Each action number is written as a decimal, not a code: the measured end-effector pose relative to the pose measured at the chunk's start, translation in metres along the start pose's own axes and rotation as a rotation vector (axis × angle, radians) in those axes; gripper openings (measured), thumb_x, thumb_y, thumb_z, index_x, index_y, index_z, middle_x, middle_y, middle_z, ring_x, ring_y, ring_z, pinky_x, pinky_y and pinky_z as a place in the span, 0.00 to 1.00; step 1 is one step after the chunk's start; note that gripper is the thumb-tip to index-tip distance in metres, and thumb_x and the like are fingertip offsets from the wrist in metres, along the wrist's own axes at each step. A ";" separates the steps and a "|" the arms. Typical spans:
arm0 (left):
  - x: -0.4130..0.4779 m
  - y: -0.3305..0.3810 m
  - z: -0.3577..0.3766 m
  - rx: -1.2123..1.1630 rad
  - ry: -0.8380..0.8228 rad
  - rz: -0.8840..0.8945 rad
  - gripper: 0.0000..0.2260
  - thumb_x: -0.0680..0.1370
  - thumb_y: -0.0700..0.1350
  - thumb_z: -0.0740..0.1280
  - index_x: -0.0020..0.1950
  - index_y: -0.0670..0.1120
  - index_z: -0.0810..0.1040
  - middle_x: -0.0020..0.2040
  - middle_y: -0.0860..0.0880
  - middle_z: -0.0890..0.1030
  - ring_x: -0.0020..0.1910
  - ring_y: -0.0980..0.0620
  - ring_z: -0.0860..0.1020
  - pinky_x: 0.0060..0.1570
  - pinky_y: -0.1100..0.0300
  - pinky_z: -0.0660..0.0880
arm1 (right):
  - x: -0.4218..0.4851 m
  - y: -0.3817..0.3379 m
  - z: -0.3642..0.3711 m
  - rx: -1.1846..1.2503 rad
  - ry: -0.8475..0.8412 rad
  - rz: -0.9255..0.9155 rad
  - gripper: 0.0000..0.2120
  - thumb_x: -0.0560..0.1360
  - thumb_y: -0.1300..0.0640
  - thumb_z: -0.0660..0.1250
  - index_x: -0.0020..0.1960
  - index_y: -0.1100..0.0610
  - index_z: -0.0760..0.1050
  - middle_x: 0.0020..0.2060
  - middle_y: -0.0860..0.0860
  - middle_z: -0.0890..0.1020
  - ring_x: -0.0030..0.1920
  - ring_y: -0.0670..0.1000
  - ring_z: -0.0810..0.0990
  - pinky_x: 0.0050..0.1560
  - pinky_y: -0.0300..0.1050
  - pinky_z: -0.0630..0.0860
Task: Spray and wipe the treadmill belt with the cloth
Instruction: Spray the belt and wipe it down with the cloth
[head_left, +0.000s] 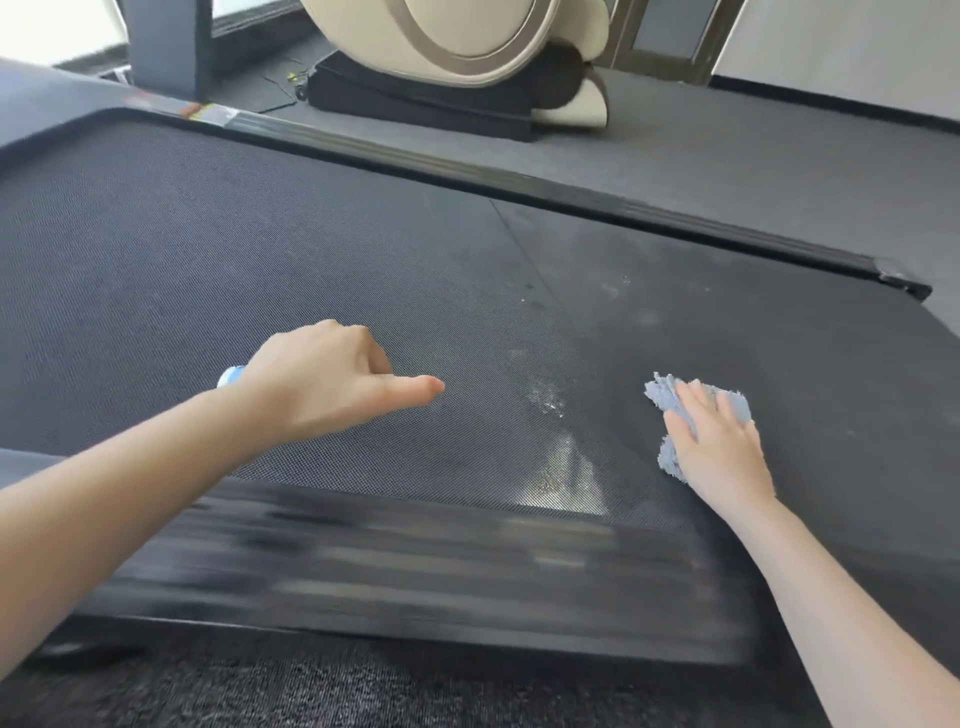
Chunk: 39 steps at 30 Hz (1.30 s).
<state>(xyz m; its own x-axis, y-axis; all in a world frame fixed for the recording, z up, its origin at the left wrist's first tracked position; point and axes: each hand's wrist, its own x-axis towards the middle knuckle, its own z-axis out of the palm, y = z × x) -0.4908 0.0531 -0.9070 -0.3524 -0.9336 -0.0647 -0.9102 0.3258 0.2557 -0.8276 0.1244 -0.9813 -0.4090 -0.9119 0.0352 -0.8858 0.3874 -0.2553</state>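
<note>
Right hand (719, 447) lay flat on the cloth (667, 396), left hand (322, 384) gripped a bottle (231, 375); wet patch (569, 467) between them might dry unwiped.

Spray bottle (231, 375) mostly behind left hand (322, 379); near rail (415, 561) blurred.

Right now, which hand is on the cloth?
The right hand, lying flat with fingers spread on the blue-grey cloth on the treadmill belt. The left hand instead curls round a mostly hidden white-and-blue bottle.
</note>
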 end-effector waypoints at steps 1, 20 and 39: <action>-0.002 0.001 0.001 -0.004 0.015 -0.007 0.34 0.66 0.76 0.55 0.28 0.43 0.66 0.24 0.50 0.73 0.30 0.48 0.76 0.35 0.58 0.70 | 0.000 0.000 -0.001 -0.001 -0.013 -0.001 0.21 0.81 0.53 0.50 0.74 0.51 0.57 0.75 0.48 0.58 0.73 0.52 0.54 0.71 0.52 0.54; 0.016 0.033 0.021 -0.199 0.393 -0.036 0.32 0.65 0.70 0.50 0.27 0.40 0.69 0.25 0.43 0.72 0.33 0.40 0.75 0.40 0.53 0.74 | 0.012 0.014 0.014 -0.067 -0.028 -0.037 0.23 0.81 0.50 0.49 0.75 0.51 0.55 0.76 0.48 0.56 0.76 0.53 0.50 0.73 0.55 0.49; 0.136 0.025 0.008 -0.237 0.334 -0.225 0.35 0.68 0.71 0.54 0.35 0.38 0.80 0.33 0.43 0.82 0.37 0.42 0.80 0.46 0.53 0.76 | 0.018 0.019 0.012 -0.012 -0.042 -0.082 0.24 0.81 0.47 0.48 0.76 0.47 0.51 0.76 0.44 0.52 0.76 0.48 0.46 0.75 0.49 0.45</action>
<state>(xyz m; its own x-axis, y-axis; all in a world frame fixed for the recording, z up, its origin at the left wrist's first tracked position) -0.5636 -0.0642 -0.9173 -0.0272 -0.9866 0.1609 -0.8676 0.1032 0.4864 -0.8490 0.1139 -0.9969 -0.3261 -0.9452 0.0149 -0.9184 0.3130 -0.2420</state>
